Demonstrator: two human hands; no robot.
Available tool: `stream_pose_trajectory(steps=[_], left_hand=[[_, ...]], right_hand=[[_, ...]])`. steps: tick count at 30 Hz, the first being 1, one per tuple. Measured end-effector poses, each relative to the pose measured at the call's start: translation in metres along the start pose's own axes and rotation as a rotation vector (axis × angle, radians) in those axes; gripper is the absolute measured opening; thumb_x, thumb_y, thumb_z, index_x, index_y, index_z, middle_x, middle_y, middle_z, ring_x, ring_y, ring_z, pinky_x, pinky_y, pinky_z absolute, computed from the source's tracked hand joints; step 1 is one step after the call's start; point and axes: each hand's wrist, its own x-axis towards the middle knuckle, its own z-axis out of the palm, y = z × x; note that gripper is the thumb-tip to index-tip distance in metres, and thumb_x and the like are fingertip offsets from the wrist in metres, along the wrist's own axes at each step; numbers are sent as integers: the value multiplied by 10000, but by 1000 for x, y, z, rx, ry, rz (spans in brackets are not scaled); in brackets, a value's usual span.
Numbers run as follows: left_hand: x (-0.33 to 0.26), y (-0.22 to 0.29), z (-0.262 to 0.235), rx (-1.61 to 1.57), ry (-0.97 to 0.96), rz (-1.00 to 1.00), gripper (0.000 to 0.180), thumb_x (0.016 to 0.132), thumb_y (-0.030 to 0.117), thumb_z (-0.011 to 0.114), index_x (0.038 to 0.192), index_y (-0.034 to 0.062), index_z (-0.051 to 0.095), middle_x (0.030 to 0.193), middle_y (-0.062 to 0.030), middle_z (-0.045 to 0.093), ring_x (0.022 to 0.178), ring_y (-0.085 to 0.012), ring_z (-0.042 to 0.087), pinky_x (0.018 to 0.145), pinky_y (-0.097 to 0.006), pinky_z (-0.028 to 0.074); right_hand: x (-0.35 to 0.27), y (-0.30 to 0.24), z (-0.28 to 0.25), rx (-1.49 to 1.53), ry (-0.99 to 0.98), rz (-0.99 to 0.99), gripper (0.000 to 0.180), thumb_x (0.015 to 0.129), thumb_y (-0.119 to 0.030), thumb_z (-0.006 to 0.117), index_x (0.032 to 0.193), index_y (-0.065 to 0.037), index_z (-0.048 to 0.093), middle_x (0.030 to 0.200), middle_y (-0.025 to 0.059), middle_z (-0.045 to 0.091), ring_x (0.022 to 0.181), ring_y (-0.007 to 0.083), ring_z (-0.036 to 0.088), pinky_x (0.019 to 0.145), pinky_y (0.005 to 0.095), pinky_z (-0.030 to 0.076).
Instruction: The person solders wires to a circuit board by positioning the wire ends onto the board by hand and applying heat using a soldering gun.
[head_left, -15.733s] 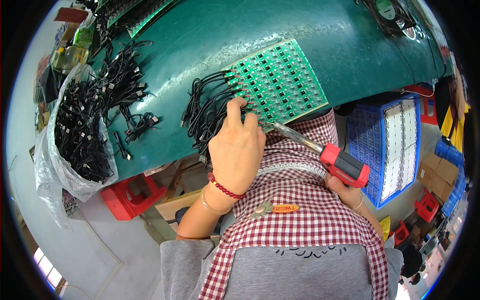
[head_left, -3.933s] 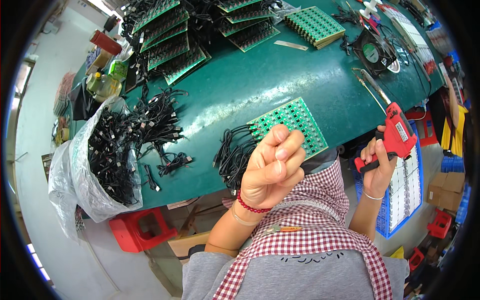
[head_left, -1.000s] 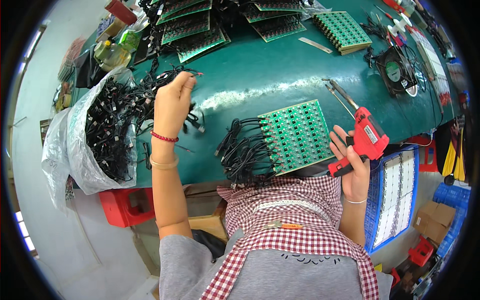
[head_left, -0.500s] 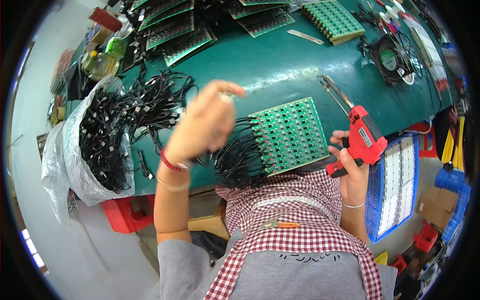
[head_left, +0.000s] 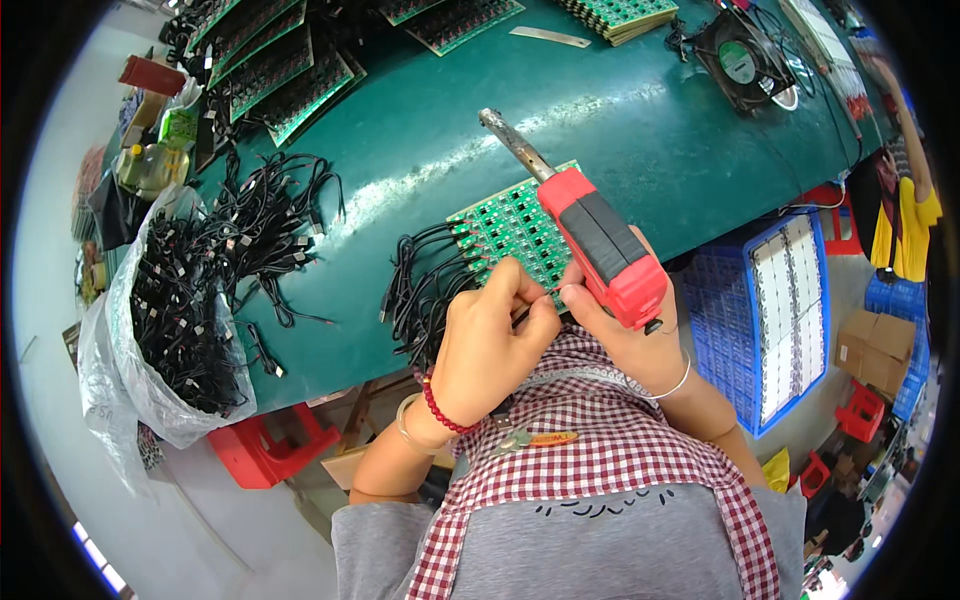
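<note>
A green circuit board [head_left: 492, 222] lies on the table in front of me, black cables [head_left: 408, 285] joined along its left side. My right hand [head_left: 640, 350] is closed round the handle of a red and black soldering gun [head_left: 608, 240]. The gun hangs over the board's right part and hides it; its metal tip points away, past the far edge. My left hand [head_left: 488, 345] is at the board's near edge, thumb and fingers pinched together beside the right fingertips. What the pinch holds is hidden.
Left of the board is a heap of black cables [head_left: 275, 225], beside a plastic bag [head_left: 135, 350] of more cables. Stacked boards [head_left: 625, 15], a metal strip [head_left: 550, 37] and a fan [head_left: 740, 65] stand farther back. A blue crate [head_left: 725, 330] is at the right, below the table.
My left hand has come from above the cables down to the board's near edge. My right hand has brought the soldering gun leftward over the board. The view has shifted too.
</note>
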Motion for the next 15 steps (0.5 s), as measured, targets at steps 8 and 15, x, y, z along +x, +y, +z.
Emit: stream_pose_trajectory(steps=[8, 15], left_hand=[[-3, -5, -8, -238, -142, -41, 96, 830, -3, 600, 800, -3, 509, 661, 19, 546, 581, -6, 454, 508, -186, 363], [-8, -7, 1, -77, 99, 45, 129, 792, -43, 627, 799, -3, 505, 692, 2, 533, 602, -12, 468, 522, -181, 375]], right_hand=[[5, -4, -5, 412, -81, 273, 330, 822, -98, 689, 1108, 1, 556, 904, 12, 636, 791, 84, 585, 693, 247, 469], [0, -3, -2, 373, 10, 340, 487, 774, 17, 683, 1214, -23, 481, 931, 93, 629, 877, 162, 607, 770, 308, 496]])
